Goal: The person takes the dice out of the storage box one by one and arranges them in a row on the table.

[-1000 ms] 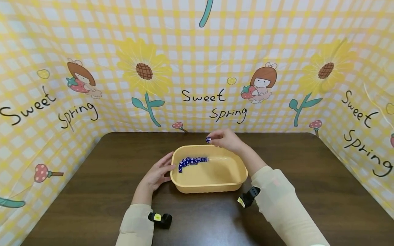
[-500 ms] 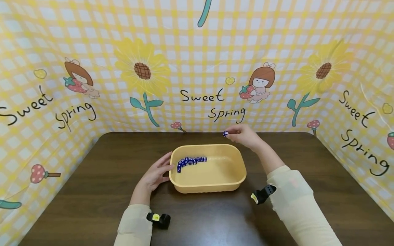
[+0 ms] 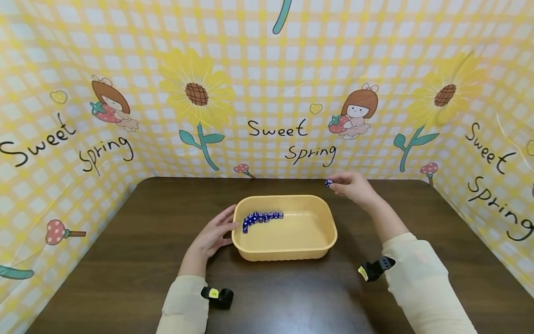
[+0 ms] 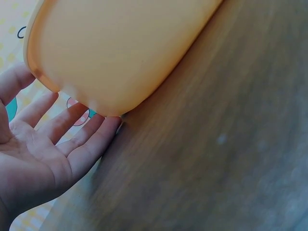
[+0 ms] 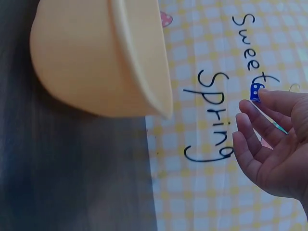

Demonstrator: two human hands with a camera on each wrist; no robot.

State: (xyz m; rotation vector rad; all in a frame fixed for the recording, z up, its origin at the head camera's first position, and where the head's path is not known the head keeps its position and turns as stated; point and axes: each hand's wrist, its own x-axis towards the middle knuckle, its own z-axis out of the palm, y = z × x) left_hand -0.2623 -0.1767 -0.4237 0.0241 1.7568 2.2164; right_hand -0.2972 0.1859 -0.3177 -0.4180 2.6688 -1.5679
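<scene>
A pale yellow plastic basin [image 3: 292, 253] stands on the dark wooden table. Inside it, a curved row of blue dice [image 3: 260, 218] with white pips runs along the left end and back wall. My left hand [image 3: 212, 234] rests at the basin's left end, thumb at the rim. In the left wrist view, its fairly straight fingers [image 4: 89, 132] touch the outer wall. Behind and right of the basin, my right hand [image 3: 354, 188] pinches one blue die [image 5: 255, 92] between thumb and forefinger, off the table. Its other fingers are loosely bent.
A yellow checked cloth [image 3: 267, 69] with flowers and lettering hangs behind the table and at both sides. The brown table top [image 3: 292, 297] extends around the basin. Black wrist cameras sit on the left sleeve [image 3: 183, 301] and right sleeve [image 3: 421, 273].
My right hand has moved right with the die, from over the basin's back rim to beyond its back right corner. The left hand stays at the basin's left end.
</scene>
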